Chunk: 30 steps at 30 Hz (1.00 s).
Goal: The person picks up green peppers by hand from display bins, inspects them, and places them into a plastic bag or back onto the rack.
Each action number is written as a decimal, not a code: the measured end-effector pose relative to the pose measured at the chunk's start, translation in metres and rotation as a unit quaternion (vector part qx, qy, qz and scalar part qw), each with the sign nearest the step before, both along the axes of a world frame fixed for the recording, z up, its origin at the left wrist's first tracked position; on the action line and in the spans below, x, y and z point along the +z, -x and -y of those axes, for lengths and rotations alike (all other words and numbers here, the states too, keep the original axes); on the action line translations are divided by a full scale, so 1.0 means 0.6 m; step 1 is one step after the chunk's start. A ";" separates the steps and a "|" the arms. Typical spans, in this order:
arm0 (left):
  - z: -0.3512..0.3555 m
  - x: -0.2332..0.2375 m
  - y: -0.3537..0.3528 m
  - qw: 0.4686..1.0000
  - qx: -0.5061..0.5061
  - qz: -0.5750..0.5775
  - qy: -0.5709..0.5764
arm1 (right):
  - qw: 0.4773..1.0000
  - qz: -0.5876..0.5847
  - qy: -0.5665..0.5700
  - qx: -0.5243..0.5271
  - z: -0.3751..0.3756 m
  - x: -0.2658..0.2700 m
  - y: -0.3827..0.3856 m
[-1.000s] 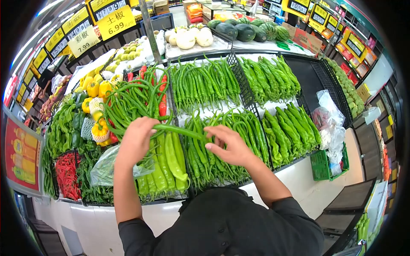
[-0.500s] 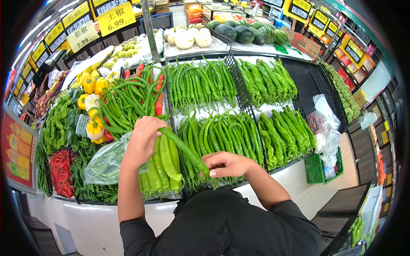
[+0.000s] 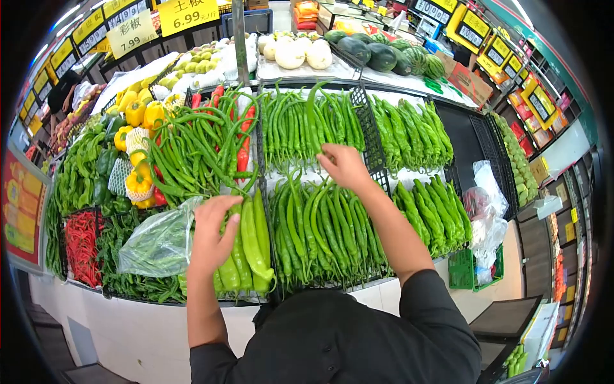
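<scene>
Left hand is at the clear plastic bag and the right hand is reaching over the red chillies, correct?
Not quite. The left hand is at the clear plastic bag, but the right hand is reaching over the long green peppers in the middle bins, not the red chillies, which lie far to the left. The head view shows it.

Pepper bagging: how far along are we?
Done: the plastic bag looks partly filled, green inside. In hand: the left hand grips the bag's mouth; the right hand reaches onto the long green peppers in the rear bin, grip unclear. Left: the bag looks slack, with room for more.
</scene>
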<state>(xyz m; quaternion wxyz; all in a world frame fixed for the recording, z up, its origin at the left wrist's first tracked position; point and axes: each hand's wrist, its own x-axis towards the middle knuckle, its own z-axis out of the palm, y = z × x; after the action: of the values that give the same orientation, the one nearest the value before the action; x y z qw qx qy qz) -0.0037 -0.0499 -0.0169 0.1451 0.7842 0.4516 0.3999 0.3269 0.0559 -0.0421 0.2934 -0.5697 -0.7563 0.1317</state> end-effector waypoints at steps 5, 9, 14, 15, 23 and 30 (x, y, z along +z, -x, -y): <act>0.014 -0.017 -0.003 0.999 -0.008 -0.002 0.047 | 0.999 0.036 -0.006 -0.036 -0.152 -0.067 0.014; 0.016 -0.029 -0.004 0.993 -0.002 0.028 0.110 | 0.998 0.036 0.027 -0.052 -0.233 -0.132 0.045; 0.011 -0.048 -0.007 0.987 0.005 0.054 0.149 | 0.991 0.070 0.099 -0.058 -0.260 -0.187 0.070; 0.009 -0.050 -0.007 0.987 0.007 0.058 0.153 | 0.989 0.078 0.110 -0.064 -0.260 -0.194 0.072; -0.008 -0.055 -0.015 0.986 -0.005 0.059 0.159 | 0.991 0.069 0.115 -0.027 -0.267 -0.206 0.048; -0.006 -0.053 -0.017 0.985 -0.015 0.066 0.157 | 0.984 0.071 0.159 -0.042 -0.263 -0.204 0.045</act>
<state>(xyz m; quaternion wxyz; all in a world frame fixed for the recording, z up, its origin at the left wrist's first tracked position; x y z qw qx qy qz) 0.0063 -0.0465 -0.0486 0.3019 0.7300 0.4867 0.3730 0.2998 0.2136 -0.1645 0.1495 -0.6483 -0.7200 0.1972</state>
